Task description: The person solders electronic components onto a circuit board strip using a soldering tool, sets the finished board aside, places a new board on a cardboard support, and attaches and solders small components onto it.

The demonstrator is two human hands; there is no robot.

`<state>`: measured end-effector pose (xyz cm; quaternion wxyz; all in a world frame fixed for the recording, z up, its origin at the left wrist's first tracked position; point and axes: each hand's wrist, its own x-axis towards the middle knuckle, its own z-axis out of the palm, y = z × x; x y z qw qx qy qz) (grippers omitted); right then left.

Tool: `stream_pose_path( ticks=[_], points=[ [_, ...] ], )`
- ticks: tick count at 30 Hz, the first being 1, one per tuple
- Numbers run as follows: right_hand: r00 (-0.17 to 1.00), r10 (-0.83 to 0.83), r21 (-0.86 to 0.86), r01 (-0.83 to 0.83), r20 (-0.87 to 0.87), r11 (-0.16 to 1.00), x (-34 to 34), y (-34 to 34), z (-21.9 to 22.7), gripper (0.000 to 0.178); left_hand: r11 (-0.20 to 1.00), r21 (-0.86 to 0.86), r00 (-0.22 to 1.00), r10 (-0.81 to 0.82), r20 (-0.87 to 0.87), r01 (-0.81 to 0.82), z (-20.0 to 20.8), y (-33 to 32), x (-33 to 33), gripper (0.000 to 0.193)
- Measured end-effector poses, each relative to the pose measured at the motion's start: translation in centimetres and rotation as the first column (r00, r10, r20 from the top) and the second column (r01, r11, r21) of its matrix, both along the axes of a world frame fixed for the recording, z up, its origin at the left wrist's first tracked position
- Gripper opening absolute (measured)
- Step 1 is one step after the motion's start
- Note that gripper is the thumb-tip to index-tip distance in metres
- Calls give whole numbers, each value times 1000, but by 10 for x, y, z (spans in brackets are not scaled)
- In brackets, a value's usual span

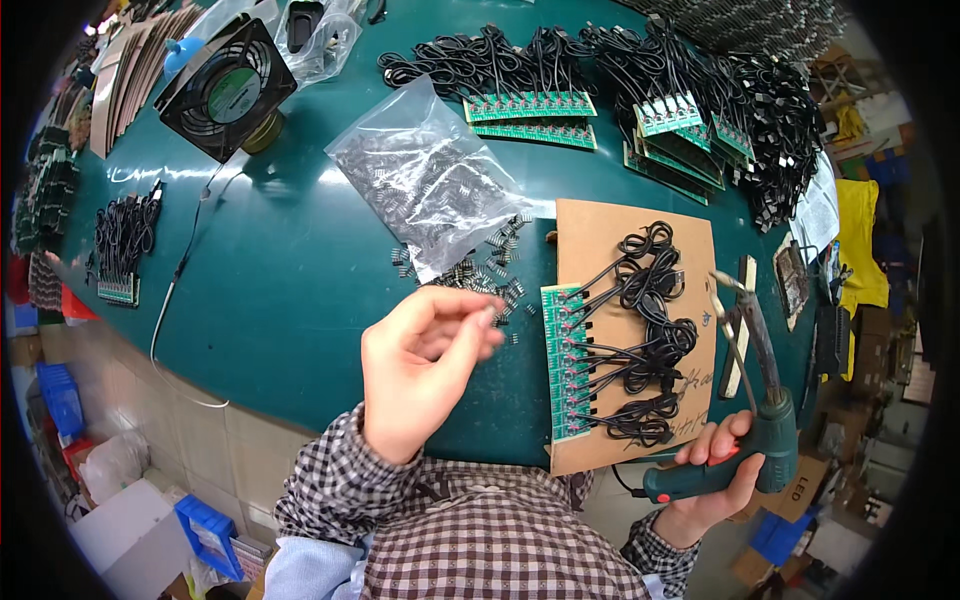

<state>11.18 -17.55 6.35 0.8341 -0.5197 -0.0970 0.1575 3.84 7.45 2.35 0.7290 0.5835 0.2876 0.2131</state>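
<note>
My right hand [722, 475] is wrapped round the dark green handle of a soldering gun [775, 450], its metal tip and a thin feed tube pointing up and away. My left hand [425, 365] is raised over the near edge of the loose small black pin connectors [490, 270]. Its thumb and fingertips are pinched together; whatever lies between them is too small to make out. Between my hands, a strip of green circuit boards [566, 365] rests on a brown cardboard sheet [635, 215], with black cables [650, 340] running rightward from it in looped bundles.
An open clear bag of connectors [425, 165] lies beyond my left hand. Finished-looking board strips with black cables [530, 105] are stacked at the back. A square fan [232, 90] stands back left, its cord [180, 270] crossing the green table [290, 330]. A pale bar [740, 325] lies beside the gun.
</note>
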Motion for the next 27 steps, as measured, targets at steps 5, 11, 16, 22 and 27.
stream_pose_path(
  ticks=[5, 11, 16, 22, 27],
  points=[
    [987, 19, -248, 21, 161, 968, -4, 61, 16, 37, 803, -505, 947, -300, 116, 317, 37, -4, -4, 12],
    [933, 321, -550, -185, 162, 815, 0, 83, 15, 41, 900, -279, 938, -293, 183, 335, 38, -28, -4, 16],
    [903, 349, -571, -152, 252, 806, 0, 79, 12, 38, 939, -67, 930, -321, 180, 337, 35, -39, -4, 21],
    [963, 221, -495, -117, 157, 861, -5, 78, 5, 36, 836, -443, 946, -284, 156, 324, 32, -46, -8, 16],
    [922, 332, -646, -130, 201, 752, -5, 78, 8, 35, 923, -87, 925, -368, 91, 376, 28, -42, -11, 13]
  ],
)
